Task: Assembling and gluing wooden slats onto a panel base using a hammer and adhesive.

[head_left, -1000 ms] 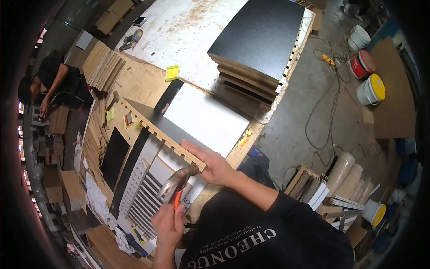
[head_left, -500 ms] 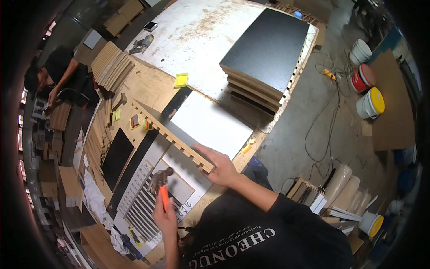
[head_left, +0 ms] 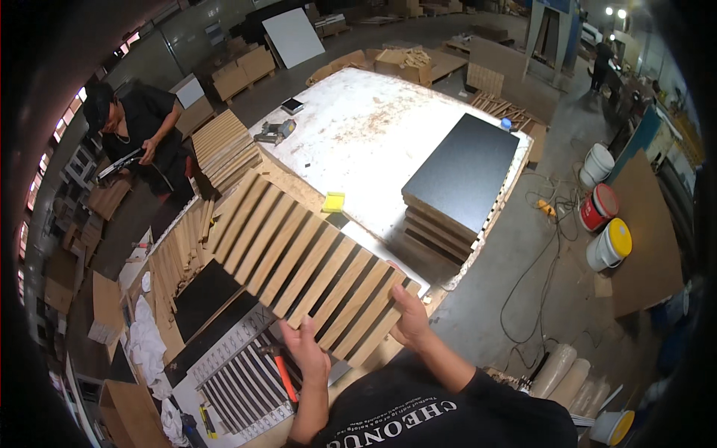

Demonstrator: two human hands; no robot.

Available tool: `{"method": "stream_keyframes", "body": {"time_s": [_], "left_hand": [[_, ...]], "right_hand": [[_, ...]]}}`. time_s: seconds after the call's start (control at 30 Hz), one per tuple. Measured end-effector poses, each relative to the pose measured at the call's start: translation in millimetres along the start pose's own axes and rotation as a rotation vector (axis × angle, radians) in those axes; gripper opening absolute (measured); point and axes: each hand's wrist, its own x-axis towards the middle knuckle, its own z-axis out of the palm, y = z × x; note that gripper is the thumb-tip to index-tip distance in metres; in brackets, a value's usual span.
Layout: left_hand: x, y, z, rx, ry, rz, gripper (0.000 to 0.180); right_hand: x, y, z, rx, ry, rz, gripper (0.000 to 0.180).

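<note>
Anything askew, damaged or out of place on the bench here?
Nothing looks damaged. Both hands, left hand and right hand, hold the slatted wood panel tilted above the bench; a hammer lies loose on the white grille beneath.

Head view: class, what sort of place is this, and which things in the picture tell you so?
Most likely a woodworking shop. Both hands, left and right, hold a slatted wood panel over a workbench; a stack of dark boards sits on a large dusty table, with paint buckets nearby.
</note>
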Motion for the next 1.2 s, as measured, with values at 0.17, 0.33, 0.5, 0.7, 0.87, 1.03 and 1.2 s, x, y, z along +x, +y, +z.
{"method": "stream_keyframes", "body": {"time_s": [0.17, 0.33, 0.5, 0.7, 0.87, 1.03, 1.2], "left_hand": [[18, 54, 1, -0.042, -0.051, 0.146, 0.047], [11, 63, -5, -0.003, -0.038, 0.295, 0.054], [7, 83, -10, 0.022, -0.05, 0.374, 0.058], [-14, 126, 16, 0.265, -0.341, 0.143, 0.073], [-28, 143, 17, 0.731, -0.671, 0.163, 0.089], [-57, 152, 28, 0.921, -0.595, 0.253, 0.073], [-58, 149, 25, 0.997, -0.589, 0.223, 0.073]], "right_hand": [[-3, -32, 22, -0.427, -0.221, -0.085, 0.049], [-13, -22, 22, -0.738, -0.007, -0.109, 0.042], [-9, -22, 9, -0.752, -0.251, -0.23, 0.038], [27, -19, 38, -0.876, -0.159, -0.146, 0.049], [33, 0, 16, -0.431, -0.242, -0.068, 0.053], [30, 12, 3, -0.382, -0.245, 0.05, 0.055], [31, 15, 1, -0.335, -0.229, 0.095, 0.055]]}}
